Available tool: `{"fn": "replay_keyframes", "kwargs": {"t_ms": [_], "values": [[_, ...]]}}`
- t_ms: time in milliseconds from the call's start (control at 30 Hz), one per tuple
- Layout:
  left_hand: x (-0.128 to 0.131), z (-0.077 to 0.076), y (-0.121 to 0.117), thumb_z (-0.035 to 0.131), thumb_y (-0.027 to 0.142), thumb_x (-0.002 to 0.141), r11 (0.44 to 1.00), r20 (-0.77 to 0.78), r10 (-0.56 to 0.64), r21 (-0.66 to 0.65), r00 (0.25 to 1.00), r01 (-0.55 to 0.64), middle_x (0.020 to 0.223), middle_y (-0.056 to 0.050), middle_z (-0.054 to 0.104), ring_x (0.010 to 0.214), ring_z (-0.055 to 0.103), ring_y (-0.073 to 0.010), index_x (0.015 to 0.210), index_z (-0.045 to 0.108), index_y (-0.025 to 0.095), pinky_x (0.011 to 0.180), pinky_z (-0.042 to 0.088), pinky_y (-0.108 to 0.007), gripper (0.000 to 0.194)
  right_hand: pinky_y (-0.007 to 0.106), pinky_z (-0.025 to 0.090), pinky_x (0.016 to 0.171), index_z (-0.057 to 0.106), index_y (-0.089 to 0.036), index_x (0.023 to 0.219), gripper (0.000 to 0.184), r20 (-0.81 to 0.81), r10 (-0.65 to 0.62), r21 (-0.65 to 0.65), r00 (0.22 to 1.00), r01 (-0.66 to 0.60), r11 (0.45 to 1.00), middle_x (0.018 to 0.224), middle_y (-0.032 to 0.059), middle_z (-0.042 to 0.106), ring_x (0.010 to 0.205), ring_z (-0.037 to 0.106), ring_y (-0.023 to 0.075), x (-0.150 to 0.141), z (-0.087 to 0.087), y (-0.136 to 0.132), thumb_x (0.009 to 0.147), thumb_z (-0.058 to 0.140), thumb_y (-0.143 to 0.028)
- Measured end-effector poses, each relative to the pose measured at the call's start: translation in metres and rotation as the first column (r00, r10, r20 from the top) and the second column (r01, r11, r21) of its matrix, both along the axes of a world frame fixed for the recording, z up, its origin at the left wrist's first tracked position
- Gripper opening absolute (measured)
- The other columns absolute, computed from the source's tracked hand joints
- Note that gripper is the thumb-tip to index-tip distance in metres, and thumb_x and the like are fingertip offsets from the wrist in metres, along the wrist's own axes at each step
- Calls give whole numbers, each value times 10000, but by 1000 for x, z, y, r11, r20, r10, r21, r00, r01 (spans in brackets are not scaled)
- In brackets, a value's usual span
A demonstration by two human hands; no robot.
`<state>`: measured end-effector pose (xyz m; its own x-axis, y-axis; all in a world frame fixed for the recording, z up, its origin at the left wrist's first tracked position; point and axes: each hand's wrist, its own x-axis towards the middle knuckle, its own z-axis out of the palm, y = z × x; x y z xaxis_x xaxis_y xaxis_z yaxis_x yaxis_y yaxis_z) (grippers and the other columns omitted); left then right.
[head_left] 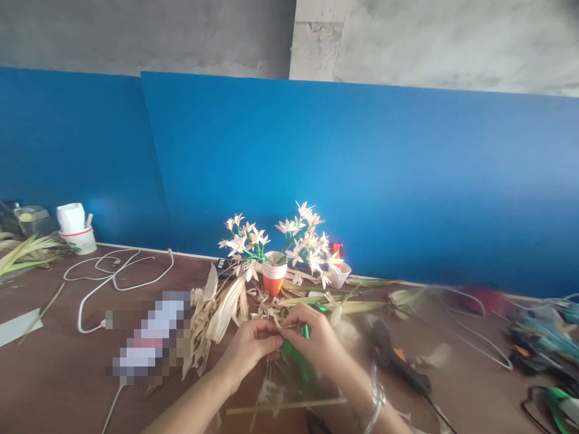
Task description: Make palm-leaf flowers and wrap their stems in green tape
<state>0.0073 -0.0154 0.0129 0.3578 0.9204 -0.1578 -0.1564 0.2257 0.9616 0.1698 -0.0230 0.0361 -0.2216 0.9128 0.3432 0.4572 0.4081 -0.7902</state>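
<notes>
My left hand [253, 345] and my right hand [316, 337] meet over the near middle of the table, fingertips pinched close together. What they pinch is small and mostly hidden by the fingers; I cannot make it out. Just beyond them, an orange and white paper cup [274, 283] holds green stems with cream star-shaped flowers [312, 244]. Dried corn husks [228, 310] lie to the left of the cup, close to my left hand. Something green [298, 358] shows under my right hand, partly covered by it.
A black glue gun [393, 355] with a cord lies right of my right hand. White cables [97, 283] curl at the left, near stacked white cups [78, 235]. Blue panels [339, 157] stand behind the brown table [54, 386]. Mixed clutter [547, 337] sits far right.
</notes>
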Motion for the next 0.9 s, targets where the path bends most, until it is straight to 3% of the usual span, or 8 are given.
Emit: {"fn": "replay_keyframes", "kwargs": {"t_ms": [167,267,400,633,733,900], "values": [[3,-1,-1,759,302,552,996,-45,77,39,996,-75,546,27,604,530,522,-112,652,615,149,545,397,-231,233,256,427,670,583,-191,658,101,4,-35,10,999,35,999,726,-9,580,722,558,148,-2,-3,0,722,603,-116],[4,1,-2,714,277,593,988,-138,97,135,986,-79,566,22,596,562,526,-122,629,611,151,556,386,-230,167,256,428,667,587,-192,658,107,7,-45,18,999,45,999,730,-8,579,722,560,149,-4,-1,-1,722,599,-106],[2,3,-3,652,272,651,945,-256,192,310,947,-108,611,4,606,619,547,-151,630,622,159,587,398,-240,120,261,437,685,607,-188,659,113,13,-61,35,998,61,998,741,2,585,740,571,155,-7,2,-4,714,602,-90],[1,2,-8,600,231,688,866,-325,323,480,889,-140,671,-24,654,659,577,-184,651,654,184,626,421,-255,81,266,450,674,631,-192,686,108,-5,-90,65,996,90,994,734,9,597,723,578,160,-8,1,-4,715,601,-92],[2,4,-10,596,218,689,859,-318,337,490,886,-150,663,-24,653,648,576,-185,656,657,189,622,424,-255,74,269,450,664,625,-197,687,96,-18,-83,81,996,85,993,727,10,593,709,573,160,-8,0,-4,729,599,-114],[4,7,-10,628,252,682,902,-244,277,400,929,-163,595,3,585,583,531,-154,655,632,179,558,396,-236,78,271,443,658,596,-195,665,83,-51,-94,65,994,97,993,715,6,585,690,556,156,-10,0,-6,743,598,-166]]}}
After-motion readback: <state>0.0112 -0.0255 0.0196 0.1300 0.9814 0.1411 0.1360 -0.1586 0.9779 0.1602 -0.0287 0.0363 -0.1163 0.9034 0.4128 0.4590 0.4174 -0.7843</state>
